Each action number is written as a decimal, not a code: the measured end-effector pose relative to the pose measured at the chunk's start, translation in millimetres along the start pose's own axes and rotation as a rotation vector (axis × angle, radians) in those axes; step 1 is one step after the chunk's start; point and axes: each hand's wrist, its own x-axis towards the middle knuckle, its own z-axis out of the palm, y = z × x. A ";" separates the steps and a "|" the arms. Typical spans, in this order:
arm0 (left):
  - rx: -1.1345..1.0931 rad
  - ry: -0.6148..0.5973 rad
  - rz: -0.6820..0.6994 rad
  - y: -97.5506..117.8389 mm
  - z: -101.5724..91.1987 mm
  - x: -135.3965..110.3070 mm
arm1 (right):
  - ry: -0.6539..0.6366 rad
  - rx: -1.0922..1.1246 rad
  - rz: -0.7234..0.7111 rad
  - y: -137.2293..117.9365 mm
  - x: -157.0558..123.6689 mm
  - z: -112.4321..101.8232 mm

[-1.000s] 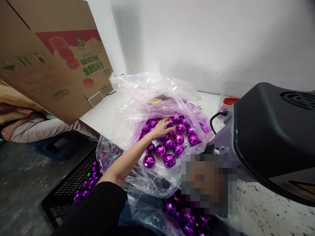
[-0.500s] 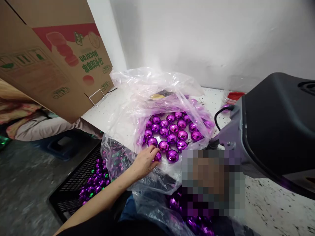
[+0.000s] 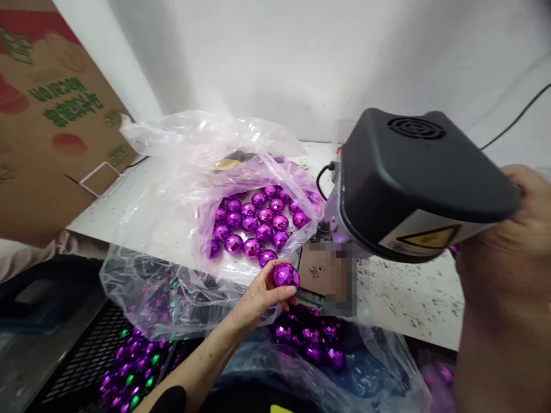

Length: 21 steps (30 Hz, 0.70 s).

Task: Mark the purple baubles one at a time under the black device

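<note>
My left hand (image 3: pixel 267 293) is closed around a shiny purple mirror ball (image 3: pixel 286 276), at the left edge of a flat brown plate (image 3: pixel 315 271); part of that plate is blurred out. Over the plate stands a black-housed bench machine (image 3: pixel 430 166) with a yellow warning label. My right hand (image 3: pixel 527 198) is curled at the machine's right end; its fingertips and whatever they grip are hidden. Several more purple balls (image 3: pixel 252 247) lie on the white table inside the mouth of a clear plastic bag (image 3: pixel 172 189). Below the plate, other purple balls (image 3: pixel 310 334) sit in a pile.
A black crate (image 3: pixel 77 350) with purple and green balls stands at lower left. A printed cardboard box (image 3: pixel 55 132) rises on the left. More clear plastic (image 3: pixel 383 355) hangs at the table's front edge. Dark flecks dot the white table (image 3: pixel 408 292).
My left hand has lifted a purple ball from the group and brought it right, beside the plate. The view has turned rightward, and my right hand now shows at the machine.
</note>
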 end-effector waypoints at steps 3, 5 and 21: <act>-0.073 -0.036 -0.013 -1.8 6.5 18.1 | -0.033 0.061 -0.009 -5.3 1.7 4.4; -0.198 -0.071 -0.047 -0.1 4.0 30.6 | -0.038 0.057 -0.026 -7.1 2.4 7.2; 0.229 0.013 0.091 -5.0 19.5 60.1 | -0.058 0.010 -0.078 -10.4 2.2 4.5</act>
